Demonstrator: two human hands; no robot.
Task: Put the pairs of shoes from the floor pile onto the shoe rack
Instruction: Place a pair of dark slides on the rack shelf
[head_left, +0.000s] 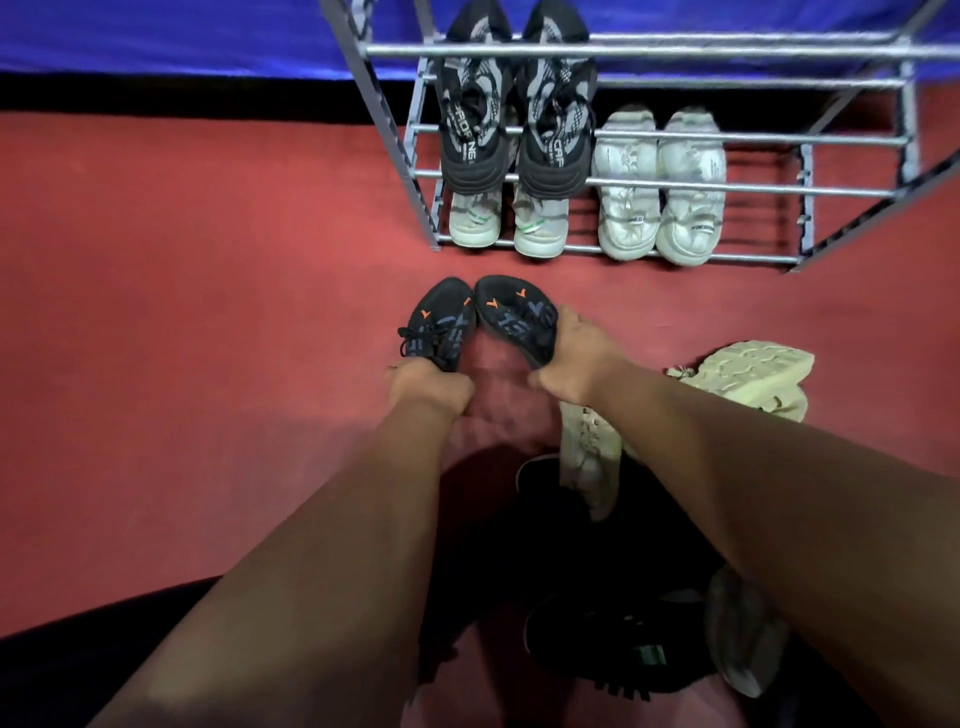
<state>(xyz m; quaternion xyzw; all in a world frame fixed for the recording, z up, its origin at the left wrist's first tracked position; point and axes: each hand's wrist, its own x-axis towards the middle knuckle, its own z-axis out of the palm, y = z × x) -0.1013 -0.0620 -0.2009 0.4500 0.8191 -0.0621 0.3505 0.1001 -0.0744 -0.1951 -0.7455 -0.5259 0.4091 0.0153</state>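
Note:
I hold a pair of black shoes with orange marks over the red floor, short of the rack. My left hand (428, 387) grips the heel of the left black shoe (441, 325). My right hand (576, 358) grips the right black shoe (514, 317). Their toes touch and point at the metal shoe rack (649, 52). A black and grey pair (514, 119) rests on a middle shelf. Two white pairs (660, 192) (506, 221) stand on the bottom shelf. The floor pile under my arms holds a cream shoe (753, 376), another cream shoe (592, 457) and dark shoes (618, 644).
A blue cloth (156, 36) hangs along the back with a black strip under it. Red floor (182, 286) stretches to the left of the rack. A grey shoe (743, 634) lies at the pile's right side.

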